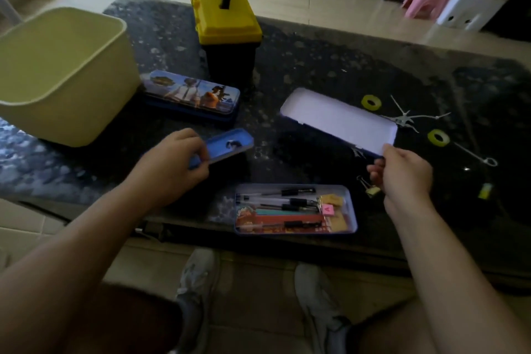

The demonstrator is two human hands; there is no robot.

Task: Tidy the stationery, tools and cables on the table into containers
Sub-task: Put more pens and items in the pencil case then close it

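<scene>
Our left hand (175,161) pinches a small blue tin tray (219,150) centre-left; our right hand (405,175) pinches a white-lined tin lid (339,121) centre-right, above the open pen-filled pencil tin (354,215) at lower centre

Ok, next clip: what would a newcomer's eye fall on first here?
Both hands mid-table: the left hand grips a blue tray, and the right hand pinches a pale lid by its corner. Nearer the person lies an open tin of pens; a yellow toolbox stands at the back.
</scene>
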